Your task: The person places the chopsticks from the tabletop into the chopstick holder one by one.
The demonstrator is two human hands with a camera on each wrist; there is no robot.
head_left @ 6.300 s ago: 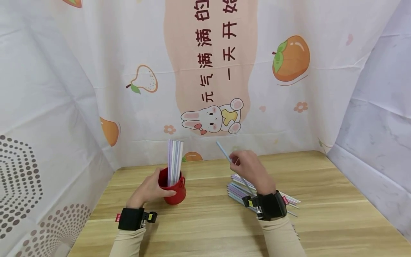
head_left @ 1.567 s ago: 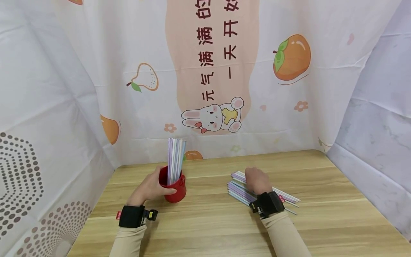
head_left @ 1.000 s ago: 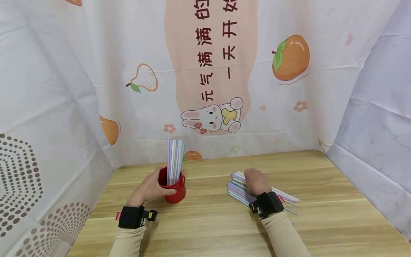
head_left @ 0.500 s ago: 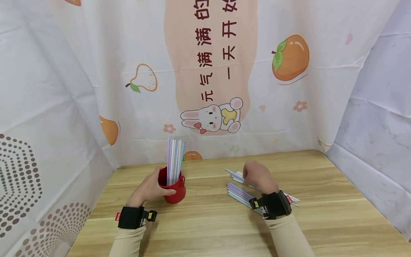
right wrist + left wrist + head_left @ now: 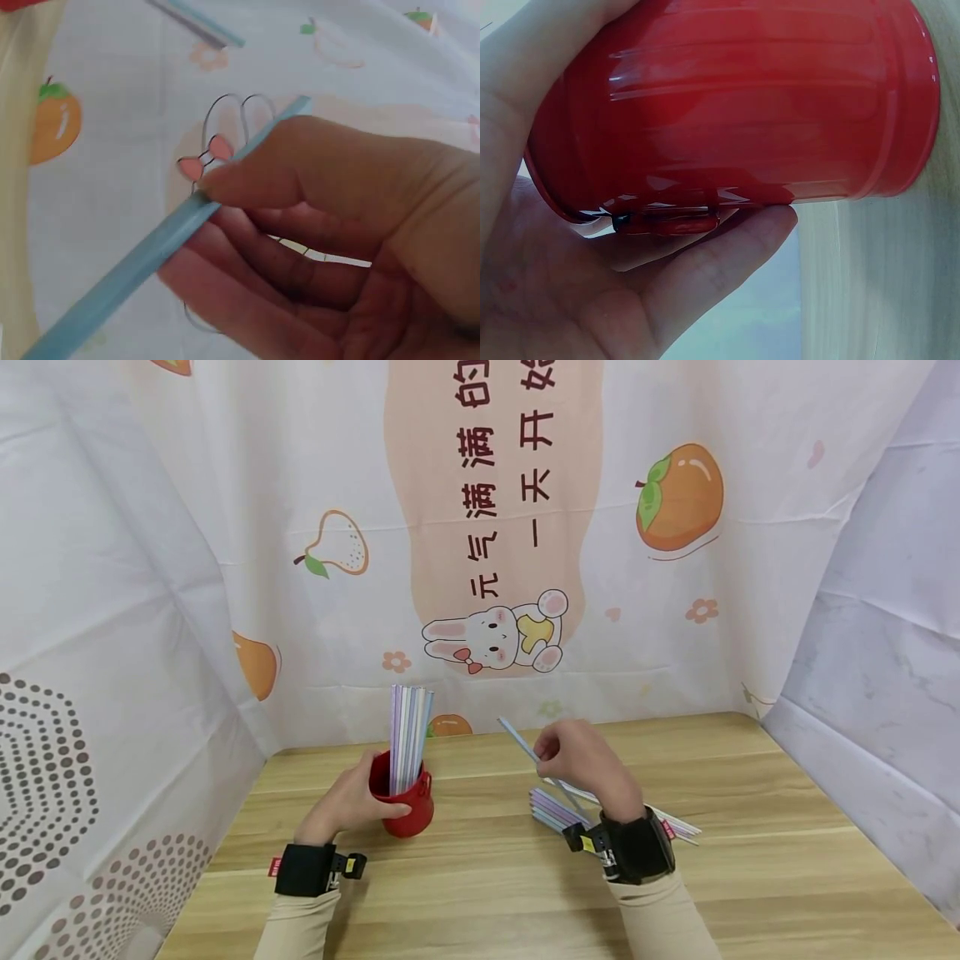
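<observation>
My left hand (image 5: 347,802) grips a red metal cup (image 5: 408,803) that stands on the wooden table (image 5: 487,877); in the left wrist view my fingers (image 5: 705,277) curl round the red cup (image 5: 765,112). Several pastel straws (image 5: 408,735) stand upright in it. My right hand (image 5: 577,762) is raised above the table and pinches one light blue straw (image 5: 519,741), which slants up to the left. The right wrist view shows my thumb and fingers (image 5: 247,184) closed on that blue straw (image 5: 135,262). A pile of loose straws (image 5: 558,810) lies under my right wrist.
Printed cloth (image 5: 480,543) with fruit and a rabbit hangs behind the table and along the left side. A pale marbled sheet (image 5: 877,635) walls off the right. Bare wood (image 5: 787,877) stretches to the right of the straw pile and along the front.
My right hand has lifted off the pile with one blue straw pinched in it and moved up and slightly left. My left hand and the cup have stayed put.
</observation>
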